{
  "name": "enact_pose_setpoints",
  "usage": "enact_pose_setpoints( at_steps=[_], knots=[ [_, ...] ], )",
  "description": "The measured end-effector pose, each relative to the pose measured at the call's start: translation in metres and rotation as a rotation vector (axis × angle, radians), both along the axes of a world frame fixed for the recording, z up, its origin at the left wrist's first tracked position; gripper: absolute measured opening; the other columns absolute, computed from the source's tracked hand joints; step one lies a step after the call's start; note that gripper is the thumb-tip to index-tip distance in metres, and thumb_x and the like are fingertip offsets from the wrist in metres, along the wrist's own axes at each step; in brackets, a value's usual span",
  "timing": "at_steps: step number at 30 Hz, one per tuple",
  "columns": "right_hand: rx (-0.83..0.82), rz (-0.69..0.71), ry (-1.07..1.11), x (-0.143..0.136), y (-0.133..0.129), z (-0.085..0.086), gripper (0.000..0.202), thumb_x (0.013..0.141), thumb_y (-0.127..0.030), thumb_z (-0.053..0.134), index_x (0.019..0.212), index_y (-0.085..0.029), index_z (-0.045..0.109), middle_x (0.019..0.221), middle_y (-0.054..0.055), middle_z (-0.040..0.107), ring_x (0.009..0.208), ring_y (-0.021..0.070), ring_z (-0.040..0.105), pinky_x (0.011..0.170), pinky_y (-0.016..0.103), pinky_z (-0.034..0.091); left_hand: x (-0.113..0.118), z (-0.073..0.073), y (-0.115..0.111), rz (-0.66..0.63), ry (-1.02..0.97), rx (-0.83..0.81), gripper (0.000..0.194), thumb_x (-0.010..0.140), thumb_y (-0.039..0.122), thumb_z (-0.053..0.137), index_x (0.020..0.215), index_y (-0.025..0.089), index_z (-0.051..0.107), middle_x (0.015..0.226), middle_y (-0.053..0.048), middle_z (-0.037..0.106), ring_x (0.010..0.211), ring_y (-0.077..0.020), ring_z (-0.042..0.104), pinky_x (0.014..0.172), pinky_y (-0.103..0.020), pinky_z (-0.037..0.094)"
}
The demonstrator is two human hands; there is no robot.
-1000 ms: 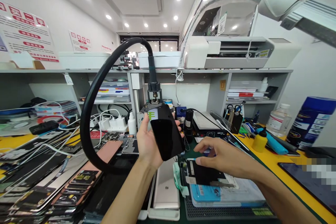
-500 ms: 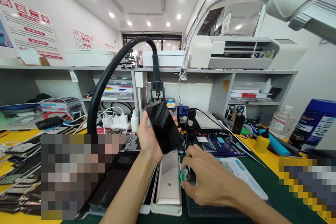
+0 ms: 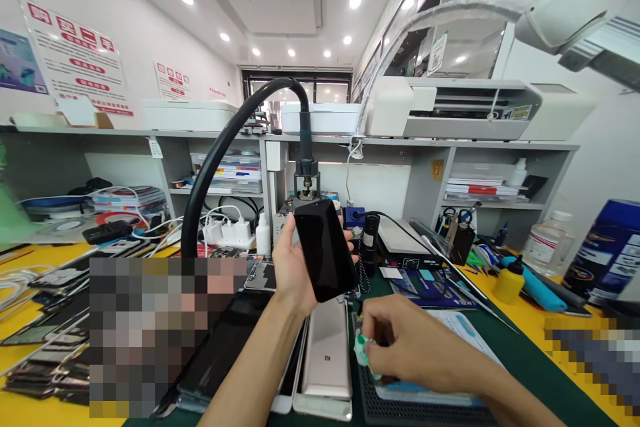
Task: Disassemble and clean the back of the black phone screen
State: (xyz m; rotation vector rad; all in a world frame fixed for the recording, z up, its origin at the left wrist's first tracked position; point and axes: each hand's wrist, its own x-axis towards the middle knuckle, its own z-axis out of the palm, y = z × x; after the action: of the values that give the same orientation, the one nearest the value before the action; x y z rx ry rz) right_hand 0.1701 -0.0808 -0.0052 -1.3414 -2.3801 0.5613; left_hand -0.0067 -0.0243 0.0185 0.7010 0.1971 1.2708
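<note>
My left hand [image 3: 290, 267] is closed around a black smartphone [image 3: 327, 257], raised over the bench with its glossy dark face toward me. Lower right, my right hand [image 3: 395, 340] pinches a crumpled green-and-white cloth [image 3: 364, 350] between thumb and fingers, above a black perforated mat [image 3: 395, 410]. Between my forearms lies a gold phone [image 3: 327, 357] with a "MI" logo, back side up, on top of another pale phone. A pale blue sheet or packet [image 3: 445, 390] lies partly beneath my right hand.
A thick black flexible hose [image 3: 200, 180] arches up on the left. Several phone parts [image 3: 45, 353] are piled at far left. Behind are a white power strip [image 3: 233, 233] and a flat silver device [image 3: 403, 240]. A yellow bottle [image 3: 510, 280] and a clear bottle [image 3: 545, 243] stand right.
The phone in my left hand has tilted more upright, its face turned squarer to me. My right hand has shifted slightly, showing more of the cloth. The whole view has moved a little.
</note>
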Motion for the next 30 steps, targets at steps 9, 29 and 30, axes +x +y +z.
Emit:
enact_pose_setpoints(
  at_steps=[9,29,30],
  knots=[
    [0.031,-0.199,0.534,0.008,0.008,0.008,0.014,0.084,-0.025,0.058,0.071,-0.020,0.056,0.066,-0.001,0.058,0.061,0.0153,0.050,0.057,0.028,0.041,0.004,-0.001,-0.001,-0.004,0.011,-0.013,0.068,0.090,0.064,0.043,0.108,0.006,0.072,0.088,-0.016,0.073,0.074,-0.0248,0.068,0.073,-0.039,0.058],
    [0.826,-0.086,0.420,-0.011,0.024,-0.017,0.012,0.091,-0.009,0.057,0.087,-0.017,0.066,0.080,0.006,0.064,0.077,0.0199,0.057,0.071,0.034,0.045,0.028,-0.008,-0.011,0.039,0.110,-0.090,0.067,0.088,0.065,0.045,0.108,0.007,0.073,0.088,-0.017,0.076,0.075,-0.0279,0.071,0.070,-0.037,0.058],
    [0.822,-0.113,0.423,-0.008,0.025,-0.016,0.013,0.091,-0.009,0.057,0.087,-0.017,0.066,0.080,0.005,0.063,0.077,0.0199,0.057,0.071,0.034,0.044,0.027,-0.008,-0.011,0.043,0.106,-0.094,0.066,0.089,0.064,0.045,0.108,0.008,0.073,0.087,-0.016,0.077,0.074,-0.0277,0.071,0.069,-0.037,0.058]
  ],
)
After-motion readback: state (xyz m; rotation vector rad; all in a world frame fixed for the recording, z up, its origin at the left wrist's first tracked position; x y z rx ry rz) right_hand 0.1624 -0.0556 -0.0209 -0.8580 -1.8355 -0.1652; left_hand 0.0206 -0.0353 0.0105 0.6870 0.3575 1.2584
